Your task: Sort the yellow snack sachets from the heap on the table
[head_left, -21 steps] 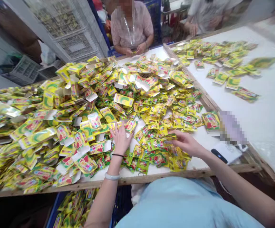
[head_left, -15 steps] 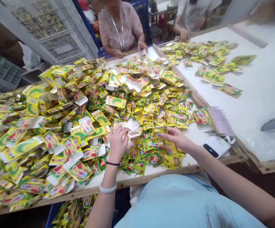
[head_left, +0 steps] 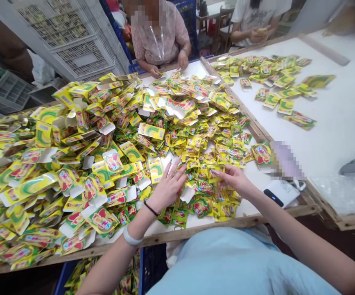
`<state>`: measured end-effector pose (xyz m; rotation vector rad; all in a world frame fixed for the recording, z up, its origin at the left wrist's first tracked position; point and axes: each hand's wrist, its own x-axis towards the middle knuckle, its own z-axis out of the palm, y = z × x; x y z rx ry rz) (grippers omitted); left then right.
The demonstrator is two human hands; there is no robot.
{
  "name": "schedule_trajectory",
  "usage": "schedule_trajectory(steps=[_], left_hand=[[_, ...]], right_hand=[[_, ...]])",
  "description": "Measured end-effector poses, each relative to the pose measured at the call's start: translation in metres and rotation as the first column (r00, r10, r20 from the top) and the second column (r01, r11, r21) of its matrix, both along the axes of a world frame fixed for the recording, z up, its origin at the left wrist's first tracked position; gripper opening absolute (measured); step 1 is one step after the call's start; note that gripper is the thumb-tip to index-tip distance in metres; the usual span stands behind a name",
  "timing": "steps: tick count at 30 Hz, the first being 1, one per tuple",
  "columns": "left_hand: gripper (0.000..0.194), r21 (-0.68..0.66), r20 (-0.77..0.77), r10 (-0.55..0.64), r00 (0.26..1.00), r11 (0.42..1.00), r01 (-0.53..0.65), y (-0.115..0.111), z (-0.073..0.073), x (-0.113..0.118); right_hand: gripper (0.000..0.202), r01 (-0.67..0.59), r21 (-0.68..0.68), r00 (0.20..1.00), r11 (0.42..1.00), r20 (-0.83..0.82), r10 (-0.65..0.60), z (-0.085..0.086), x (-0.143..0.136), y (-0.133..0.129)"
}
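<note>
My left hand [head_left: 169,186] reaches over the pile with its fingers stretched out. A small yellow carton [head_left: 187,192], its white flap open, sticks out from under the palm; the thumb and most of the carton are hidden. To the right, my right hand [head_left: 237,179] pinches a small yellow sachet [head_left: 216,170] between thumb and fingertips. Loose green and yellow sachets [head_left: 200,205] lie beneath and around both hands. Just left of my left fingers lies another yellow carton [head_left: 155,170] with a green arc on it.
A large heap of open cartons [head_left: 73,164] covers the left side. A wooden divider [head_left: 254,123] separates the neighbouring table, where filled-looking packs [head_left: 284,88] lie. A white power bank [head_left: 283,192] rests near the divider. Two people [head_left: 161,41] work across the tables. A blue crate [head_left: 152,266] stands below.
My left hand has moved right and down with the carton, its fingers now extended. My right hand shifted slightly right, still pinching a sachet. Across the table, a co-worker's hands came together.
</note>
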<state>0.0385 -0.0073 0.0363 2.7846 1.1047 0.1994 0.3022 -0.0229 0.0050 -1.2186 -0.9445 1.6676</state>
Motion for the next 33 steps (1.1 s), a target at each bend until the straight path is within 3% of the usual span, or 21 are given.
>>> schedule_trajectory(steps=[2, 4, 6, 7, 8, 10, 12, 14, 18, 21, 23, 26, 28, 31, 33], left_hand=[[0.041, -0.03, 0.102, 0.051, 0.993, 0.998, -0.049, 0.007, 0.011, -0.004], [0.035, -0.125, 0.247, 0.183, 0.952, 0.98, -0.156, 0.009, 0.018, -0.007], [0.032, -0.3, 0.425, 0.36, 0.83, 0.922, -0.246, 0.005, 0.02, -0.006], [0.031, -0.424, 0.508, 0.444, 0.738, 0.875, -0.235, 0.001, 0.02, -0.004], [0.032, -0.555, 0.569, 0.516, 0.64, 0.816, -0.165, -0.005, 0.019, 0.0], [0.037, -0.754, 0.605, 0.636, 0.478, 0.651, 0.089, -0.018, 0.016, 0.01], [0.037, -0.83, 0.557, 0.713, 0.425, 0.46, 0.316, -0.029, 0.013, 0.022], [0.035, -0.848, 0.507, 0.757, 0.412, 0.355, 0.392, -0.038, 0.011, 0.033], [0.035, -0.879, 0.466, 0.769, 0.437, 0.348, 0.326, -0.046, 0.016, 0.05], [0.038, -0.876, 0.478, 0.733, 0.483, 0.437, 0.204, -0.048, 0.021, 0.057], [0.038, -0.848, 0.501, 0.687, 0.526, 0.511, 0.14, -0.049, 0.021, 0.059], [0.037, -0.812, 0.509, 0.619, 0.599, 0.576, 0.095, -0.052, 0.016, 0.063], [0.04, -0.805, 0.508, 0.603, 0.615, 0.586, 0.091, -0.054, 0.011, 0.064], [0.039, -0.849, 0.471, 0.608, 0.639, 0.508, 0.142, -0.056, 0.006, 0.062], [0.044, -0.868, 0.461, 0.613, 0.642, 0.463, 0.18, -0.058, 0.004, 0.06]], right_hand=[[0.03, 0.02, 0.017, 1.0, 1.0, 0.0, -0.02, 0.003, 0.005, -0.003], [0.03, 0.018, 0.024, 1.0, 1.0, -0.006, -0.017, 0.007, 0.008, -0.006], [0.029, 0.007, 0.024, 1.0, 1.0, -0.018, -0.007, 0.011, 0.01, -0.007], [0.028, 0.003, 0.025, 1.0, 1.0, -0.026, -0.002, 0.014, 0.011, -0.007], [0.027, 0.001, 0.03, 0.999, 1.0, -0.041, 0.0, 0.017, 0.012, -0.006], [0.024, 0.007, 0.048, 0.996, 0.999, -0.085, -0.003, 0.027, 0.011, -0.004], [0.023, 0.011, 0.083, 0.992, 0.997, -0.126, 0.0, 0.039, 0.006, -0.001], [0.024, 0.021, 0.158, 0.991, 0.987, -0.132, 0.0, 0.054, -0.005, 0.001], [0.024, -0.032, 0.355, 0.997, 0.934, -0.048, 0.052, 0.077, -0.03, 0.001], [0.015, -0.241, 0.515, 0.966, 0.823, 0.205, 0.155, 0.082, -0.037, -0.003], [0.012, -0.464, 0.557, 0.863, 0.689, 0.461, 0.209, 0.083, -0.034, -0.006], [0.019, -0.718, 0.459, 0.638, 0.523, 0.734, 0.232, 0.086, -0.026, -0.01], [0.022, -0.756, 0.403, 0.585, 0.516, 0.77, 0.255, 0.088, -0.02, -0.013], [0.025, -0.664, 0.391, 0.686, 0.637, 0.658, 0.311, 0.086, -0.009, -0.017], [0.018, -0.582, 0.425, 0.757, 0.693, 0.595, 0.271, 0.081, -0.003, -0.02]])
